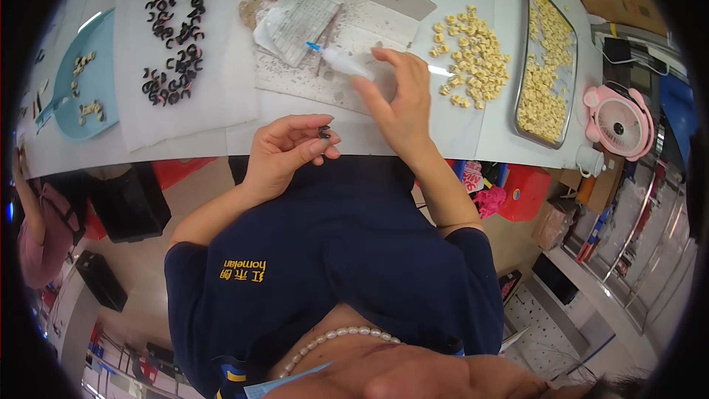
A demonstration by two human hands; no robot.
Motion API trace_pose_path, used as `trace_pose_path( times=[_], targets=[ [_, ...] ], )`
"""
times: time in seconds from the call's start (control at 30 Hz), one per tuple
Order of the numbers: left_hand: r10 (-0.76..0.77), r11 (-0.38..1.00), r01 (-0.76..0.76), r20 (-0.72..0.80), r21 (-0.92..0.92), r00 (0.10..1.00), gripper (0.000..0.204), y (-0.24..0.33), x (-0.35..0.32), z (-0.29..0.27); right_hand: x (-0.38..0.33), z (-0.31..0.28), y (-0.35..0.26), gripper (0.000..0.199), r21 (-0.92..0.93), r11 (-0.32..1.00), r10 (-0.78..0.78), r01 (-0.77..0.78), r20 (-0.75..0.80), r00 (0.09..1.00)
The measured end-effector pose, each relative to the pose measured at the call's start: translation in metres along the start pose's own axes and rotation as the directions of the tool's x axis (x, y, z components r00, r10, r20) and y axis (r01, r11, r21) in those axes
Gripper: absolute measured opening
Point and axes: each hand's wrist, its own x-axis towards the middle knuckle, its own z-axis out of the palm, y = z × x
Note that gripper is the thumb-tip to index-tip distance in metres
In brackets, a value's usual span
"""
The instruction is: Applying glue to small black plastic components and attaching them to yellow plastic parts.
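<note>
My left hand (284,149) is closed in a pinch at the table's near edge. Between its thumb and fingertips is a small dark curved piece (324,132). My right hand (405,100) is open, thumb and forefinger spread wide around the rear end of a white squeeze bottle (344,61) with a blue nozzle. Whether the fingers touch the bottle I cannot tell. The bottle lies tilted over a stained pale board (369,22), its nozzle by a folded printed paper (301,21). Many similar black curved pieces (177,77) lie on a white sheet to the left.
Small cream-coloured pieces (476,59) are heaped right of the board. A metal tray (523,96) of them stands farther right, near a pink fan (619,122). A light-blue pan (92,96) with several pieces is at far left. Another person's arm (33,199) shows at the left edge.
</note>
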Motion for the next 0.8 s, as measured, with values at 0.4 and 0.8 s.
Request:
trace_pose_path(
  times=[0.4,0.8],
  targets=[
    [-0.046,0.997,0.043,0.044,0.059,0.998,0.031,-0.005,0.011,0.02,-0.021,-0.088,0.059,0.019,-0.35,0.929,-0.078,0.118,0.124,0.989],
    [-0.104,0.991,0.104,-0.009,0.084,0.995,0.03,-0.004,0.008,0.035,-0.037,-0.063,0.012,0.029,0.542,0.841,-0.134,0.012,0.187,0.973]
  ],
)
